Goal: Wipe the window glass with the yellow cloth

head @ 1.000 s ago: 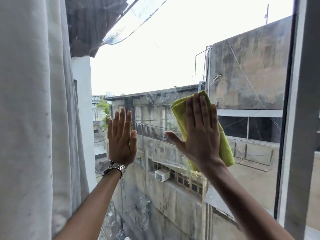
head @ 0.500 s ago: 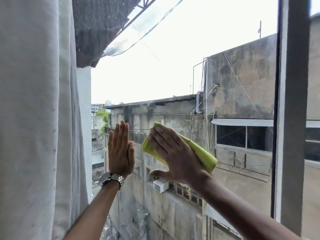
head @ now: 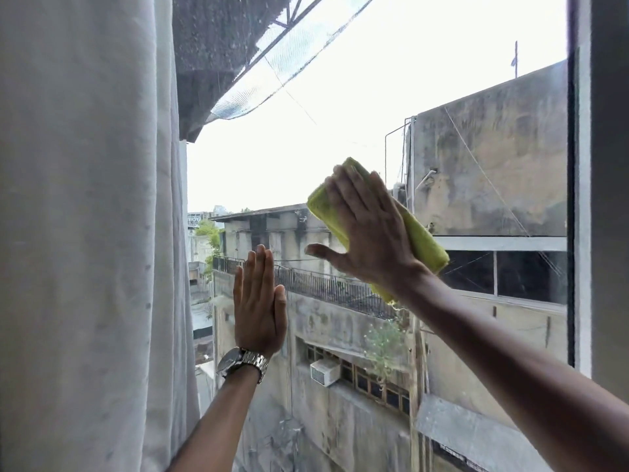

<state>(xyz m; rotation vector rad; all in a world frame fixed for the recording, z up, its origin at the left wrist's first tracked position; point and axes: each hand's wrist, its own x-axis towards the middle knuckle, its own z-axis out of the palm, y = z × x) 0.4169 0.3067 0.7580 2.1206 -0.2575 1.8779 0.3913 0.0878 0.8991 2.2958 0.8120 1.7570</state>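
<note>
Right hand (head: 369, 233), fingers spread flat, pressed folded yellow cloth (head: 423, 241) against window glass (head: 340, 114), mid-pane. Left hand (head: 258, 308) lay open-palmed, empty, on glass beside curtain (head: 85, 233).

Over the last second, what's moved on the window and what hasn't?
The right hand slid the yellow cloth down and left across the window glass, then back up and right, ending tilted rather than upright. It kept the cloth pressed flat under the palm throughout. The left hand stayed flat on the glass beside the curtain.
</note>
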